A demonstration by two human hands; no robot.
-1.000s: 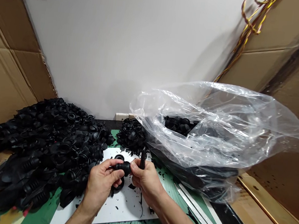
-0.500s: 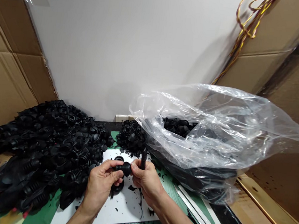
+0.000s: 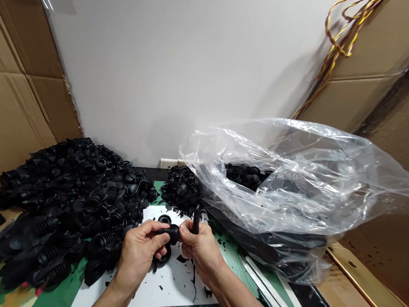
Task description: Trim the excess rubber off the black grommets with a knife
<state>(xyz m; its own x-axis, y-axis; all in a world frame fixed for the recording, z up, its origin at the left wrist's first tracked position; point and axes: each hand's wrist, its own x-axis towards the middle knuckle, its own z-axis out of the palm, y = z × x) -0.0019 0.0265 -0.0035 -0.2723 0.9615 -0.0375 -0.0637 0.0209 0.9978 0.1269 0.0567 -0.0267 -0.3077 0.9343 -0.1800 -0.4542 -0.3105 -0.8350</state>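
My left hand point(image 3: 142, 251) is closed, with thumb and fingers pinching a black rubber boot point(image 3: 173, 234) by its left side. The thumb and fingertips of my right hand point(image 3: 198, 246) touch the right end of that boot. A slim black tool handle point(image 3: 196, 219) stands upright in the grip of my right hand; its working tip is hidden. Just behind the boot, a black ring-shaped rubber part point(image 3: 165, 219) lies on the white sheet point(image 3: 163, 293). Another dark round part point(image 3: 162, 257) is partly covered below my hands. Black trimmings are scattered over the sheet.
A big heap of black rubber parts point(image 3: 79, 195) fills the left side. Behind my hands is a smaller pile of black scraps point(image 3: 182, 187). A clear plastic bag point(image 3: 293, 199) with black parts stands at right, near white strips point(image 3: 271, 293) and a gold phone point(image 3: 368, 289).
The whole view has shifted slightly to the right and down. Both hands keep almost the same grip, and the black rubber boot appears turned a little between them.
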